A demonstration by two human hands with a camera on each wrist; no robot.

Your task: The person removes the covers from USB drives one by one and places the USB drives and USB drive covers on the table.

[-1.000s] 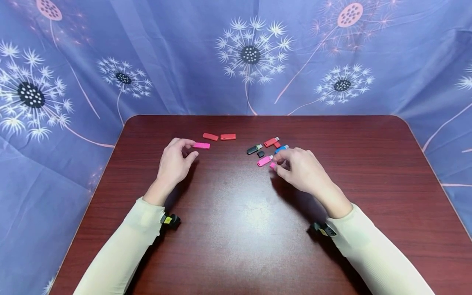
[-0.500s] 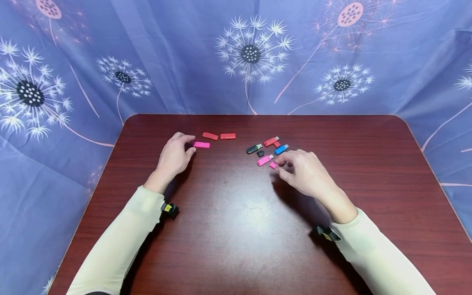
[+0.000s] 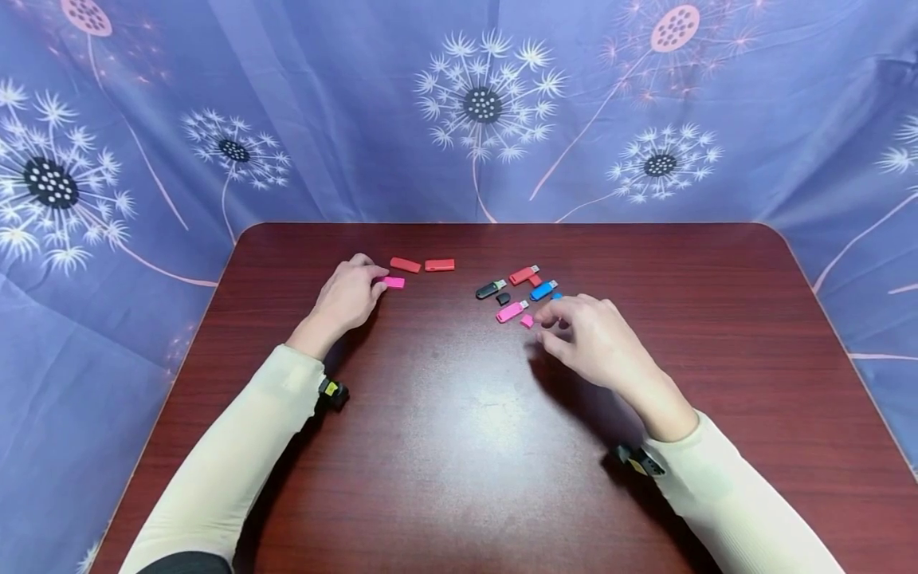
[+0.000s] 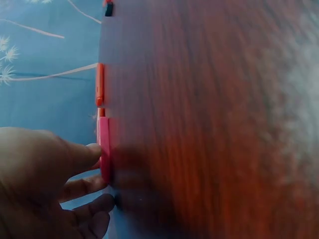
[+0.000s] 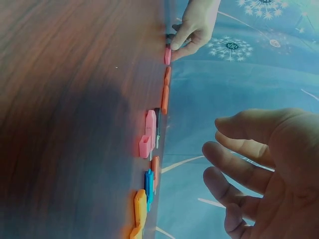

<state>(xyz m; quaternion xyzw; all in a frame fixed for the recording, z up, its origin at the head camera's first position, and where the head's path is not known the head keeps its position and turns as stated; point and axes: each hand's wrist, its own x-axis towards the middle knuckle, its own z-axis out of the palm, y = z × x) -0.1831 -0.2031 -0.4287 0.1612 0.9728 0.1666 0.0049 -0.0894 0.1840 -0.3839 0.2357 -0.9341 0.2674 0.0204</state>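
1. Head view, left hand [image 3: 347,296]: its grip was nearly closed, thumb and fingers pinching the left end of a pink stick [image 3: 394,282], which lay at the far left of the dark red-brown surface [image 3: 430,470].
2. Head view, far side: two red sticks [image 3: 440,265], end to end, just beyond the pink stick.
3. Head view, right hand [image 3: 598,339]: its grip was loosely curved, thumb and forefinger apart, with nothing in hold; a pink cap [image 3: 527,321] lay just left of the fingertips.
4. Head view, right-of-centre group, plugs bare: pink drive [image 3: 511,312], nearest; black drive [image 3: 489,290] with black cap [image 3: 504,299]; red drive [image 3: 523,276], farthest, with red cap [image 3: 535,281]; blue drive [image 3: 543,290], a blue piece [image 3: 557,296] partly hidden by the right hand.
5. Head view, remainder: pale sleeves [image 3: 746,494], a dark wrist device [image 3: 333,393] at the left cuff, blue dandelion-print cloth [image 3: 344,135] behind.
6. Left wrist view: the thumb pressed the near side of the pink stick; the red sticks lay beyond its right end.
7. Right wrist view: the right hand's fingers were spread and relaxed, touching nothing; a yellow drive [image 5: 140,206] and yellow piece [image 5: 135,233] lay right of the blue drive.
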